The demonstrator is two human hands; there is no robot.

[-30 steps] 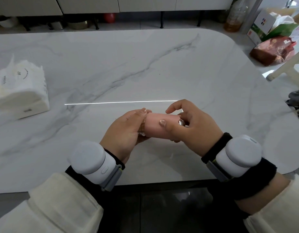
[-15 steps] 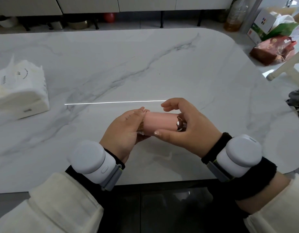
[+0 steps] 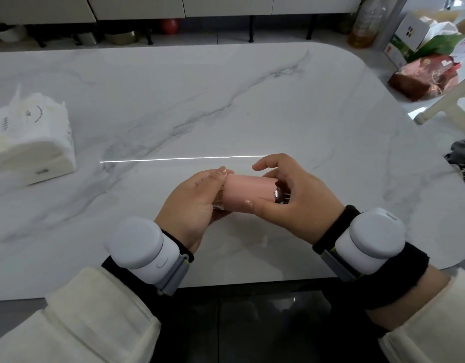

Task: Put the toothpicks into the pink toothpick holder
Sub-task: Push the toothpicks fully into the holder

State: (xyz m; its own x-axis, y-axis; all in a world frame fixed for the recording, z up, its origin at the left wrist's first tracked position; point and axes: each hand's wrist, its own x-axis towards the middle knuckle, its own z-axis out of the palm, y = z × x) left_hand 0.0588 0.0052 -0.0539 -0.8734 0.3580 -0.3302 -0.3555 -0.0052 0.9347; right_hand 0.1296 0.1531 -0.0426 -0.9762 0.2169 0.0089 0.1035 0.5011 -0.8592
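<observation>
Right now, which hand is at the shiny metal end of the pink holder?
The right hand: its fingers wrap the metal end of the pink toothpick holder, while the left hand grips the opposite end.

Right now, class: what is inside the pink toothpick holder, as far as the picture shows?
The pink toothpick holder lies sideways between the left hand and right hand. A brownish bundle, probably toothpicks, shows at its left end. Its opaque wall hides the inside.
</observation>
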